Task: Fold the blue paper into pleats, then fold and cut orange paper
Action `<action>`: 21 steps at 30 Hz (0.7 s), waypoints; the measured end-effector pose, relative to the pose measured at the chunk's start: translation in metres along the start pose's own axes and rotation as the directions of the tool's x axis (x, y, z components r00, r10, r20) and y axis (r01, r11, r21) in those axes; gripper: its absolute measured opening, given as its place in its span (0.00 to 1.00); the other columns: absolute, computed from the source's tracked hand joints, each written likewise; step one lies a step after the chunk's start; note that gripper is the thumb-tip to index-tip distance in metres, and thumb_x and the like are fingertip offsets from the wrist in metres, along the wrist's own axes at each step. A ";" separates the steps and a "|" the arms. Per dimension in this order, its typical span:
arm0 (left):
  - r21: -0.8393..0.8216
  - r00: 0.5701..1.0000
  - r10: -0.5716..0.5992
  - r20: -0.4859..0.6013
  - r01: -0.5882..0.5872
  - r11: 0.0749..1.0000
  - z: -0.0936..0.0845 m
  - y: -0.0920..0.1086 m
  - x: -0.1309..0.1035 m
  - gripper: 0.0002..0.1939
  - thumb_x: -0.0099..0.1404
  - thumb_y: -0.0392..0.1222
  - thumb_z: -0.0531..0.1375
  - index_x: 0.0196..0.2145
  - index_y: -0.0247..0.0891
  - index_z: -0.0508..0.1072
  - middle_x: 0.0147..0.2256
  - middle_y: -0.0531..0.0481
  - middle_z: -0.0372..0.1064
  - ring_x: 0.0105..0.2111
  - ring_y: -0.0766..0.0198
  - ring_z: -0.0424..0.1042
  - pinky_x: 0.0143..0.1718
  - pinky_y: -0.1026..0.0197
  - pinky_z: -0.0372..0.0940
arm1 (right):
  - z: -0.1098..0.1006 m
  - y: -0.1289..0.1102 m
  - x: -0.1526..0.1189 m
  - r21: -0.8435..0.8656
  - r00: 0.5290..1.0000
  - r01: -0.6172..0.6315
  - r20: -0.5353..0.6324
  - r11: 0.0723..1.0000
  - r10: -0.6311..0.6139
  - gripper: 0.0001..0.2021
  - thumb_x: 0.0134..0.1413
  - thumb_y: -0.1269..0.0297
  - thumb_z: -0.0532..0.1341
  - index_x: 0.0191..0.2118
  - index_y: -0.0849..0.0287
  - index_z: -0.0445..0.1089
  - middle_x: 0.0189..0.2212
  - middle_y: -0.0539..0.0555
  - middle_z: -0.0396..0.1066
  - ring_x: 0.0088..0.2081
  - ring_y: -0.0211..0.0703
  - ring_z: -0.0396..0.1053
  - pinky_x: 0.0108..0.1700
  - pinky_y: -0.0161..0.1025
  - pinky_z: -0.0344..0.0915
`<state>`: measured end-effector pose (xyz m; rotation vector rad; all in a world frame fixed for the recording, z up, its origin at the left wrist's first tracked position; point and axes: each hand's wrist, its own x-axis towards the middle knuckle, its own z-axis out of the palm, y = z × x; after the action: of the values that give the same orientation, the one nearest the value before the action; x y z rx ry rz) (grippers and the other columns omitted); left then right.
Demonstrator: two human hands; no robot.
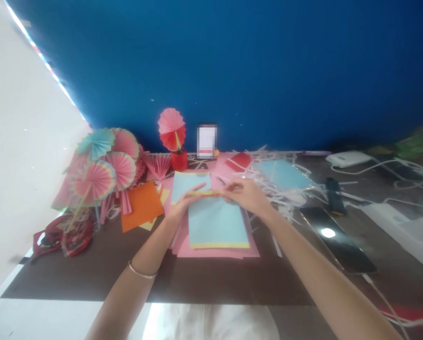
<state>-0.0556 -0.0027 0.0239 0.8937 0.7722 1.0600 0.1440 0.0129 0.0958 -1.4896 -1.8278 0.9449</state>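
Observation:
A light blue sheet of paper (216,222) with yellow edges lies over pink sheets (183,250) in front of me. Along its far edge runs a narrow yellow fold (207,193). My left hand (187,199) holds the left end of this fold, fingers reaching along it. At the right end, my right hand (245,192) pinches the fold between thumb and fingers. Another light blue piece with a yellow edge (183,182) shows just behind my left hand.
Pleated paper fans (93,182) cluster at the left, above red scissors (64,238) and orange paper (142,205). A red pot (179,160) holds another fan. White paper strips (285,200), a bagged blue stack (284,174), a phone (339,241) and cables lie right.

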 end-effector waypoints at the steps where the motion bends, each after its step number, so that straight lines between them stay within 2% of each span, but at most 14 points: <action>1: -0.034 0.999 -0.020 0.042 0.021 0.999 0.002 0.000 -0.001 0.27 0.54 0.45 0.62 0.52 0.36 0.66 0.44 0.42 0.71 0.43 0.53 0.70 0.47 0.54 0.60 | 0.000 0.001 0.000 0.007 1.000 -0.001 -0.004 1.000 0.002 0.04 0.42 0.66 0.65 0.24 0.60 0.69 0.21 0.51 0.72 0.23 0.39 0.71 0.26 0.33 0.67; 3: -0.111 0.994 -0.060 0.094 0.071 0.991 0.005 -0.002 -0.001 0.26 0.56 0.46 0.61 0.51 0.33 0.67 0.44 0.39 0.71 0.42 0.52 0.71 0.46 0.53 0.61 | 0.000 0.004 0.000 0.028 1.000 -0.002 -0.012 1.000 0.003 0.05 0.41 0.65 0.65 0.24 0.60 0.69 0.22 0.51 0.72 0.23 0.40 0.72 0.25 0.33 0.68; 7: -0.187 0.994 -0.081 0.066 0.092 0.978 0.006 -0.003 0.001 0.24 0.58 0.47 0.59 0.48 0.30 0.69 0.39 0.39 0.73 0.37 0.55 0.73 0.44 0.55 0.63 | -0.001 0.010 0.001 0.072 0.999 -0.028 -0.017 0.997 0.030 0.07 0.40 0.63 0.66 0.24 0.60 0.69 0.22 0.52 0.73 0.24 0.41 0.72 0.26 0.35 0.69; 12: -0.144 0.996 -0.068 0.055 0.076 0.987 0.005 -0.003 0.003 0.25 0.57 0.49 0.60 0.49 0.32 0.70 0.38 0.40 0.74 0.37 0.54 0.73 0.43 0.54 0.63 | -0.004 0.013 0.001 0.041 0.998 -0.054 -0.015 0.998 0.055 0.08 0.41 0.62 0.66 0.25 0.60 0.69 0.23 0.52 0.73 0.24 0.41 0.73 0.28 0.36 0.70; 15: -0.008 0.999 -0.041 -0.025 0.040 0.999 0.002 -0.006 0.003 0.25 0.56 0.49 0.60 0.49 0.34 0.70 0.40 0.41 0.73 0.41 0.51 0.71 0.45 0.51 0.62 | -0.001 0.015 0.002 0.063 0.998 -0.055 -0.005 0.997 0.055 0.07 0.41 0.63 0.66 0.25 0.60 0.69 0.23 0.52 0.73 0.24 0.41 0.72 0.28 0.35 0.70; 17: 0.150 0.986 0.097 -0.138 -0.076 0.986 0.000 -0.007 0.002 0.23 0.56 0.47 0.60 0.49 0.35 0.69 0.44 0.41 0.71 0.45 0.51 0.69 0.49 0.51 0.60 | 0.003 0.018 0.005 0.078 0.998 -0.049 0.030 0.996 0.047 0.07 0.41 0.63 0.65 0.25 0.60 0.69 0.23 0.52 0.73 0.24 0.41 0.72 0.28 0.35 0.69; 18: 0.259 0.958 0.213 -0.190 -0.160 0.953 -0.001 -0.006 0.001 0.22 0.57 0.44 0.59 0.48 0.36 0.69 0.46 0.42 0.70 0.48 0.52 0.67 0.50 0.51 0.59 | 0.006 0.021 0.007 0.079 0.998 -0.042 0.060 0.996 0.038 0.07 0.40 0.63 0.65 0.24 0.60 0.69 0.23 0.52 0.73 0.24 0.40 0.72 0.28 0.35 0.69; 19: 0.392 0.911 0.347 -0.222 -0.242 0.887 -0.001 -0.005 -0.001 0.20 0.57 0.41 0.58 0.48 0.36 0.69 0.48 0.43 0.68 0.50 0.54 0.66 0.52 0.52 0.58 | 0.008 0.024 0.009 0.076 0.995 -0.034 0.096 0.997 0.027 0.07 0.40 0.63 0.65 0.24 0.60 0.69 0.22 0.51 0.72 0.24 0.40 0.71 0.28 0.35 0.69; 21: 0.683 0.790 0.587 -0.180 -0.329 0.652 0.001 -0.001 -0.005 0.19 0.57 0.36 0.55 0.48 0.37 0.68 0.50 0.44 0.66 0.52 0.56 0.63 0.55 0.52 0.56 | 0.013 0.031 0.014 0.068 0.987 -0.018 0.162 0.997 0.007 0.07 0.40 0.63 0.65 0.24 0.60 0.69 0.21 0.51 0.72 0.23 0.40 0.71 0.27 0.35 0.68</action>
<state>-0.0560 -0.0076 0.0235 1.5448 1.3220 1.5098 0.1477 0.0284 0.0628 -1.4192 -1.8796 1.1531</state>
